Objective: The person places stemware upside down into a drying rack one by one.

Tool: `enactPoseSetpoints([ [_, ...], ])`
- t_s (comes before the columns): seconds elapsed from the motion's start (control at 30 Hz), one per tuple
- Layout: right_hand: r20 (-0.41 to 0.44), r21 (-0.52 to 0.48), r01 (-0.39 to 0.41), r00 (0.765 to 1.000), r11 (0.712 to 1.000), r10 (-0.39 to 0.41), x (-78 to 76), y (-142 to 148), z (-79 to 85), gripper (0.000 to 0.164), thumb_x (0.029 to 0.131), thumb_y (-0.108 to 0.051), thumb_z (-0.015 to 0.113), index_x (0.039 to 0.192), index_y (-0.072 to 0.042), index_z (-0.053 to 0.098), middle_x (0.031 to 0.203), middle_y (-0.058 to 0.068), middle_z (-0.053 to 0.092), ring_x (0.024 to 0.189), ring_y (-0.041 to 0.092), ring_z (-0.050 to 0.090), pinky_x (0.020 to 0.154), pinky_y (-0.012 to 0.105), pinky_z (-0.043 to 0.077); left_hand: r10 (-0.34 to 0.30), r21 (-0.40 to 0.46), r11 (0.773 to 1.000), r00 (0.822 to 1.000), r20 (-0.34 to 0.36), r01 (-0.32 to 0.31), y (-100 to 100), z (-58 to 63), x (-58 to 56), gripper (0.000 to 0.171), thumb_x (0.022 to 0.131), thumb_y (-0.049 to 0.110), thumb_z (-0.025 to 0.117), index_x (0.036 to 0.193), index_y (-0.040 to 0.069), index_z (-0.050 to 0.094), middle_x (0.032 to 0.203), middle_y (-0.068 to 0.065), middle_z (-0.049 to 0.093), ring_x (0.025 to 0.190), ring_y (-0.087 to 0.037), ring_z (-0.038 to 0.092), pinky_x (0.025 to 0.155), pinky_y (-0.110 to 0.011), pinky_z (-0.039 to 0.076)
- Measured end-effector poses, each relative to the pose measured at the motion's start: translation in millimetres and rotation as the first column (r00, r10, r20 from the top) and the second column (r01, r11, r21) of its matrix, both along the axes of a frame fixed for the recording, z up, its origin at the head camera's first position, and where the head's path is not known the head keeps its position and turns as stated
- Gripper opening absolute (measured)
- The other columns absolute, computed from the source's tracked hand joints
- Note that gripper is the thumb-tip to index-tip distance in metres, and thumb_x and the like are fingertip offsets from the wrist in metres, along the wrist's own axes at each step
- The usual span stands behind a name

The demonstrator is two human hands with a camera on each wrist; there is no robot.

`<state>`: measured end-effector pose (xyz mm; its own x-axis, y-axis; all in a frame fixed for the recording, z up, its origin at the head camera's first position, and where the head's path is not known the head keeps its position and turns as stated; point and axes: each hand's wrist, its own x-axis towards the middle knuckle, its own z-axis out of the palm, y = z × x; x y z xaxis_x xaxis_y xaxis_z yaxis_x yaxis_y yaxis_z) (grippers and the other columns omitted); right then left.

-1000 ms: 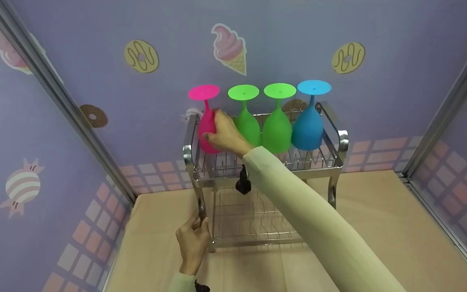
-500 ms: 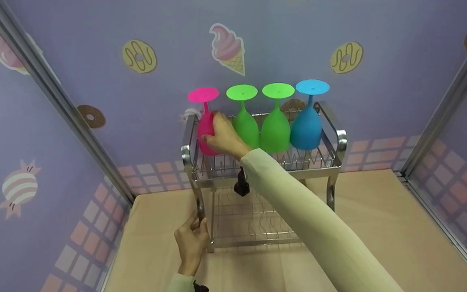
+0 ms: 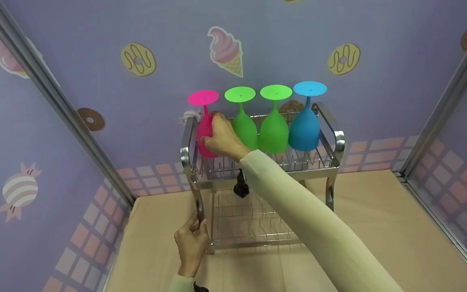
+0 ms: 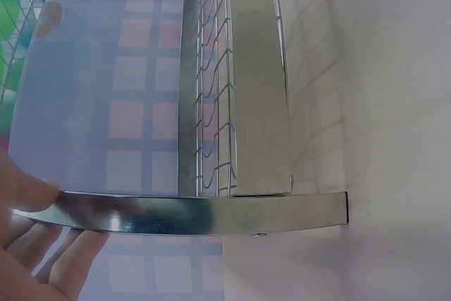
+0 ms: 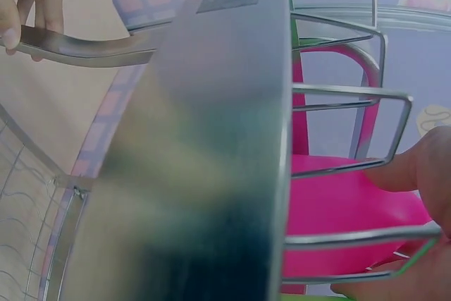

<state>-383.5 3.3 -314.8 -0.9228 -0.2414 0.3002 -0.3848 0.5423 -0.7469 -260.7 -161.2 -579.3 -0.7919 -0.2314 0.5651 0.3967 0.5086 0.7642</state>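
In the head view, my right hand [image 3: 226, 138] grips the bowl of a pink wine glass [image 3: 204, 132]. The glass is upside down, foot on top, at the left end of the upper tier of a metal dish rack [image 3: 258, 177]. Beside it, also inverted, stand two green wine glasses [image 3: 274, 132] and a blue wine glass [image 3: 305, 129]. My left hand [image 3: 192, 245] pinches the rack's left front leg between thumb and fingers. The left wrist view shows that thumb and fingers around the leg [image 4: 134, 213]. From the right wrist, wire prongs partly cover the pink bowl [image 5: 345, 209].
The rack's lower wire tier [image 3: 258, 223] is seen under the upper one. A beige cloth [image 3: 379, 227] covers the table. Patterned walls [image 3: 282, 48] close in behind and at both sides, with metal posts [image 3: 436, 97] at the corners.
The pink glass has sunk slightly in my right hand's grip, its foot now a little lower than the green ones. The head view has shifted slightly. My left hand stays on the leg.
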Motion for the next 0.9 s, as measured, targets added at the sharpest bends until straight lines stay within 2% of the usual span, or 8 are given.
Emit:
enactPoseSetpoints([
  [0.17, -0.010, 0.020, 0.002, 1.000, 1.000, -0.001, 5.1, 2.2, 2.7, 0.059, 0.094, -0.004, 0.068, 0.146, 0.007, 0.044, 0.135, 0.022, 0.056, 0.125, 0.033, 0.058, 0.110, 0.039, 0.056, 0.002, -0.006, 1.000, 1.000, 0.003, -0.002, 1.4, -0.1, -0.3, 0.037, 0.090, -0.011, 0.078, 0.125, -0.017, 0.069, 0.116, -0.034, 0.074, 0.087, -0.044, 0.080, 0.070, -0.040, 0.068],
  [0.43, -0.081, 0.063, -0.005, 0.997, 0.998, 0.010, 18.4, 6.7, 5.1, 0.063, 0.095, -0.004, 0.069, 0.150, 0.009, 0.040, 0.136, 0.023, 0.054, 0.124, 0.033, 0.057, 0.107, 0.040, 0.057, 0.000, 0.007, 1.000, 1.000, 0.015, 0.000, 2.7, -0.5, 0.6, 0.036, 0.089, -0.011, 0.078, 0.124, -0.015, 0.071, 0.115, -0.033, 0.074, 0.087, -0.043, 0.080, 0.070, -0.040, 0.068],
  [0.63, -0.122, 0.070, -0.030, 0.992, 0.997, 0.038, 37.5, 11.4, 4.0, 0.075, 0.098, -0.007, 0.069, 0.160, 0.007, 0.030, 0.151, 0.023, 0.046, 0.136, 0.031, 0.052, 0.117, 0.041, 0.053, -0.020, 0.017, 1.000, 1.000, -0.004, 0.020, 0.8, -1.6, 1.0, 0.036, 0.089, -0.015, 0.075, 0.125, -0.017, 0.069, 0.114, -0.035, 0.074, 0.085, -0.043, 0.080, 0.070, -0.039, 0.068],
  [0.73, -0.161, 0.066, -0.059, 0.985, 0.996, 0.069, 48.6, 14.5, 1.1, 0.075, 0.099, -0.008, 0.070, 0.161, 0.005, 0.029, 0.155, 0.021, 0.044, 0.138, 0.030, 0.052, 0.117, 0.039, 0.052, -0.028, 0.021, 0.999, 0.999, -0.017, 0.028, -0.3, -1.3, 0.4, 0.037, 0.088, -0.017, 0.075, 0.124, -0.018, 0.068, 0.115, -0.036, 0.073, 0.084, -0.044, 0.080, 0.069, -0.039, 0.068],
  [0.9, -0.273, 0.087, -0.110, 0.953, 0.990, 0.130, 68.4, 25.5, -7.5, 0.073, 0.099, -0.009, 0.072, 0.159, 0.007, 0.033, 0.157, 0.022, 0.043, 0.143, 0.033, 0.051, 0.123, 0.040, 0.047, -0.017, 0.012, 1.000, 1.000, -0.011, 0.017, -0.4, -0.9, 0.0, 0.036, 0.088, -0.016, 0.076, 0.124, -0.017, 0.069, 0.117, -0.035, 0.073, 0.084, -0.045, 0.079, 0.068, -0.036, 0.067],
])
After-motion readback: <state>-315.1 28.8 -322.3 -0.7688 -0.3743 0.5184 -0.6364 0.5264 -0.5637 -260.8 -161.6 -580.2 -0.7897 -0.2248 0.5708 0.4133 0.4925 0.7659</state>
